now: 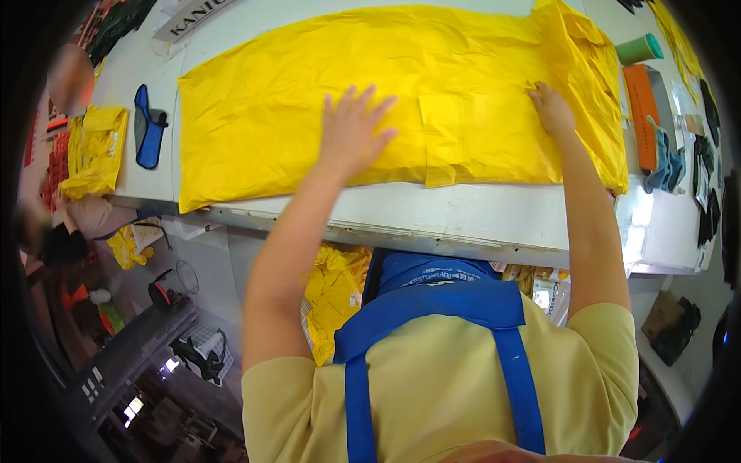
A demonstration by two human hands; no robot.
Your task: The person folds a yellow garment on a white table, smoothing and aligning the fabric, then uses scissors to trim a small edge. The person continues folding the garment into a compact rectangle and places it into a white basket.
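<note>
A large yellow waterproof garment lies spread across the white table in front of me, creased all over. It has a rectangular pocket-like panel near its lower middle, and its right end is bunched into loose folds. My left hand is over the garment's middle, left of the panel, fingers spread and holding nothing; whether the palm touches the cloth is hard to tell. Towards the bunched end, my right hand has its fingers bent and pinching a small bit of the yellow cloth.
A blue-and-black strap-like piece lies left of the garment. Right of it are a green-ended roll, an orange box and blue cloth. Another person is at the far left beside folded yellow pieces. Yellow material sits under the table edge.
</note>
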